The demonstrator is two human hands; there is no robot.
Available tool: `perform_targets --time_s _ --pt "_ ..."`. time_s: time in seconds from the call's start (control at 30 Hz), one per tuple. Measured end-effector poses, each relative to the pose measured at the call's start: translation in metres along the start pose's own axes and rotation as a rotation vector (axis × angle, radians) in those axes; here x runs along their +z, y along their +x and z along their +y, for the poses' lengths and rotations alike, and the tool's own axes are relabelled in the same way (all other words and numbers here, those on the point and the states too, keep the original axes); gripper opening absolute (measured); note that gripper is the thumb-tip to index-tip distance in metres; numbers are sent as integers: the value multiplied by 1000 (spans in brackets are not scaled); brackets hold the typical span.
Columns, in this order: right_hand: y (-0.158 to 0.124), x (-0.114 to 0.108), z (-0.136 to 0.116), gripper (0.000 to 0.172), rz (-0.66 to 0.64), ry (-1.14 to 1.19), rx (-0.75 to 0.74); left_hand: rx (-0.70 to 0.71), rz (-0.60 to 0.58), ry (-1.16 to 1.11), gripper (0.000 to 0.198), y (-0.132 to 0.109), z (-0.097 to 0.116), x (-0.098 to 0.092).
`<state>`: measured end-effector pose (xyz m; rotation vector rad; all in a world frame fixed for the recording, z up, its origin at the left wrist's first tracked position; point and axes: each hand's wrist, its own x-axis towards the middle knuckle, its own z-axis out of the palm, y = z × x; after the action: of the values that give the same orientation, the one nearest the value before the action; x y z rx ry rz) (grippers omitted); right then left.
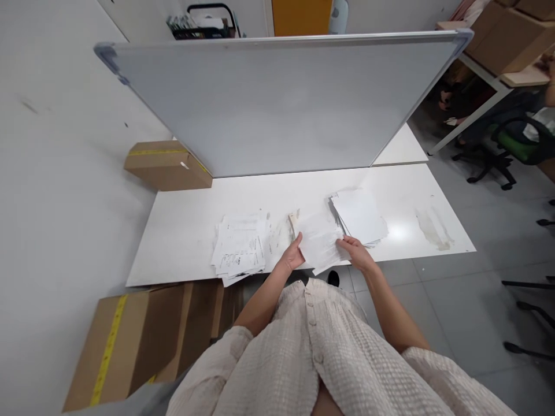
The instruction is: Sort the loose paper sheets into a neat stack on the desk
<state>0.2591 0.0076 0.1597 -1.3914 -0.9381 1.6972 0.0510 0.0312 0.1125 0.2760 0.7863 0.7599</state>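
Between my two hands, over the front edge of the white table [186, 231], are thin white sheets [319, 242]. My left hand [295, 253] grips their left edge, thumb on top. Fingers of my right hand [356, 252] pinch their right side. To the left lies a stack of printed papers [240, 245], its edges uneven. A pile of blank white sheets [358, 214] rests just beyond my right hand. Behind the held sheets a small beige item [292, 219] is partly hidden.
A large whiteboard [286, 104] stands across the table's back. One cardboard box [173, 167] sits at the back left; more boxes [125, 346] are below the table's left front. On the right are an office chair [515, 144], another desk [520, 78] and part of a person.
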Motion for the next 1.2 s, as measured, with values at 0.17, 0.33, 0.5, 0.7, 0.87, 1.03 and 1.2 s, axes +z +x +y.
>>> perform_targets --time_s 0.17,0.33,0.5,0.7,0.87,1.03,1.2 --pt "13 -15 22 42 102 -434 67 116 135 -23 48 -11 8 -6" --pt "58 -58 22 47 565 -796 26 234 241 -26 47 -12 13 -7" --pt "91 -75 35 58 595 -1170 48 247 297 -19 46 -13 11 -5" --pt "91 -81 48 42 519 -1323 17 231 295 -36 47 -16 10 -7" --pt "81 -84 36 31 431 -1342 -11 208 278 -19 49 -16 12 -8" --pt "75 -79 21 33 518 -1346 11 198 282 13 53 -13 12 -7" --pt "47 -61 -21 31 603 -1295 -107 219 287 4 45 -11 14 -4"
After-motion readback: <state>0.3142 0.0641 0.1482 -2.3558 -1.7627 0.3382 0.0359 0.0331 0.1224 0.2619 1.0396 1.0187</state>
